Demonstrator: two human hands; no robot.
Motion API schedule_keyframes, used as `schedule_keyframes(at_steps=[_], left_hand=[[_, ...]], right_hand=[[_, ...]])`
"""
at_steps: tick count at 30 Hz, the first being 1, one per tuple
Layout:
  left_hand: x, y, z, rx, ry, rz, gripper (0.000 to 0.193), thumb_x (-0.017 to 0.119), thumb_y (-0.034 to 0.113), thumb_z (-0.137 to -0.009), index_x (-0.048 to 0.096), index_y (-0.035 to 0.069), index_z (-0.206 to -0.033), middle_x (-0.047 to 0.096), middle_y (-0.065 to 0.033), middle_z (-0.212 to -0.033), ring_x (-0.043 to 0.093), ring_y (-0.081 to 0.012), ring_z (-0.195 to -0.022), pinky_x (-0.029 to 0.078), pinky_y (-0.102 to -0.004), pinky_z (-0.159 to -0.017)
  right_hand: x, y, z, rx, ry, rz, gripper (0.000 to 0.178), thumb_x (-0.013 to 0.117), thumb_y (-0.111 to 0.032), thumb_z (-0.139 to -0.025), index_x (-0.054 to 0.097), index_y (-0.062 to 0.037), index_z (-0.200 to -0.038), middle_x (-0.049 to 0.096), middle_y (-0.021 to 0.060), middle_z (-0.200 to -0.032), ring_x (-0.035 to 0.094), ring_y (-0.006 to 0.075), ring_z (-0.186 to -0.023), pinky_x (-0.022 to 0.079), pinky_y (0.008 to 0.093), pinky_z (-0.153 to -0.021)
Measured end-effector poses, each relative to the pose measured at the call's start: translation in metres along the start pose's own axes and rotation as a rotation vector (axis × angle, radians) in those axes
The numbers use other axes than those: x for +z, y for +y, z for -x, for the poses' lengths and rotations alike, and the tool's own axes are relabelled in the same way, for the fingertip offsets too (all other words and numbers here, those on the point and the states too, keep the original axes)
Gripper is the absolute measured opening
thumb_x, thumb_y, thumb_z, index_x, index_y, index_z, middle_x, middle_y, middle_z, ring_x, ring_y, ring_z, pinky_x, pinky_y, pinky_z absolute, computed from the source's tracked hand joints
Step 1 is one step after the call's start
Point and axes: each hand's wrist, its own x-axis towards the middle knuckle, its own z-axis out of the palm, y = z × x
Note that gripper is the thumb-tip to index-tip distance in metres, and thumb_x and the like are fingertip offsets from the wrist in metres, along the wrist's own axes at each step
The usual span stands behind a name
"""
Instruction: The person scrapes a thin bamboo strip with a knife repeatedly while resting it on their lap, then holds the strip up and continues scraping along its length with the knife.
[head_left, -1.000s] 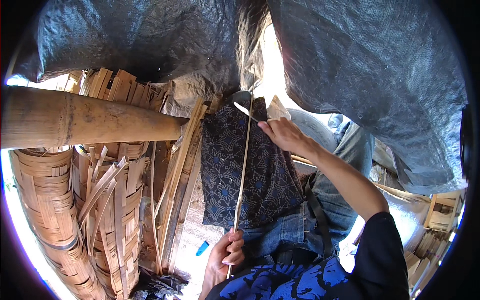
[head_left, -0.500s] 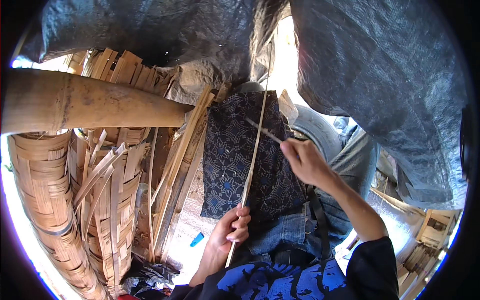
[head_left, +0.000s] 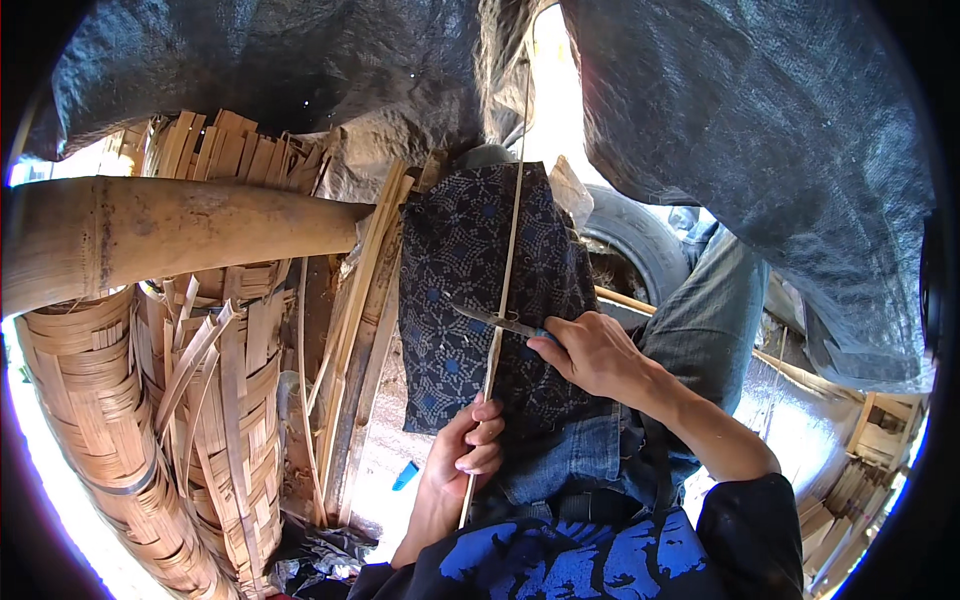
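Your left hand (head_left: 460,450) has its fingers curled tight around the near part of a thin strip (head_left: 510,240). Your right hand (head_left: 598,355) has its fingers closed on the handle of a knife (head_left: 512,325), whose blade crosses the strip just beyond your left hand. Which way the cutting edge faces, I cannot tell. If the blade slips toward you, it could reach your left fingers, because they are near and in its line. Too deep a bite could perhaps split the strip; a loose hold could let it twist. The tip could also catch the dark cloth (head_left: 445,260) under it.

The strip lies over this cloth, on your lap. Its long axis runs from your belly away from you, with the far end leaning a little to the right, toward the tarp (head_left: 760,150). The knife points leftward and slightly away, across that axis.
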Motion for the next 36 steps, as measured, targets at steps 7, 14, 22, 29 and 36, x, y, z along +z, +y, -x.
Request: schedule_keyframes(at_steps=[7, 14, 22, 29, 36], left_hand=[[0.000, -0.002, 0.001, 0.031, 0.006, -0.003, 0.025, 0.031, 0.028, -0.098, 0.039, 0.015, -0.078, 0.030, 0.0065, -0.054, 0.022, -0.0028, -0.031, 0.019, -0.0168, -0.029], [-0.003, -0.003, 0.004, 0.025, 0.003, -0.004, 0.025, 0.032, 0.028, -0.098, 0.039, 0.015, -0.078, 0.030, 0.0064, -0.054, 0.023, -0.0028, -0.031, 0.019, -0.0166, -0.029], [-0.005, -0.001, 0.001, -0.011, -0.054, 0.125, 0.025, 0.031, 0.027, -0.099, 0.040, 0.015, -0.078, 0.032, 0.0057, -0.053, 0.024, -0.0027, -0.030, 0.019, -0.0169, -0.028], [-0.008, -0.011, 0.007, -0.001, -0.104, 0.276, 0.026, 0.031, 0.024, -0.098, 0.039, 0.013, -0.077, 0.032, 0.0048, -0.052, 0.025, -0.0033, -0.029, 0.018, -0.0176, -0.027], [-0.006, -0.008, 0.002, 0.031, -0.087, 0.259, 0.023, 0.031, 0.020, -0.097, 0.041, 0.010, -0.080, 0.030, 0.0055, -0.051, 0.027, -0.0019, -0.029, 0.021, -0.0158, -0.025]], right_hand=[[0.009, -0.002, -0.005, 0.007, 0.043, 0.030, 0.044, 0.053, -0.038, -0.088, 0.053, -0.0018, -0.063, 0.050, 0.0157, -0.044, 0.053, 0.0348, -0.040, 0.041, 0.0424, -0.039], [0.008, 0.006, -0.017, 0.033, 0.090, -0.006, 0.045, 0.051, -0.036, -0.090, 0.053, -0.0013, -0.062, 0.049, 0.0166, -0.044, 0.051, 0.0352, -0.038, 0.040, 0.0424, -0.038], [0.006, -0.012, -0.003, 0.091, 0.043, 0.025, 0.044, 0.052, -0.038, -0.089, 0.052, -0.0019, -0.063, 0.050, 0.0166, -0.045, 0.053, 0.0354, -0.041, 0.041, 0.0427, -0.040], [0.012, 0.005, -0.016, 0.122, 0.162, 0.081, 0.046, 0.050, -0.038, -0.090, 0.053, -0.0001, -0.064, 0.050, 0.0184, -0.047, 0.052, 0.0367, -0.041, 0.040, 0.0425, -0.039], [0.003, -0.001, 0.001, 0.062, 0.004, -0.100, 0.036, 0.052, -0.027, -0.090, 0.051, -0.0001, -0.067, 0.047, 0.0193, -0.048, 0.049, 0.0371, -0.043, 0.035, 0.0424, -0.041]])
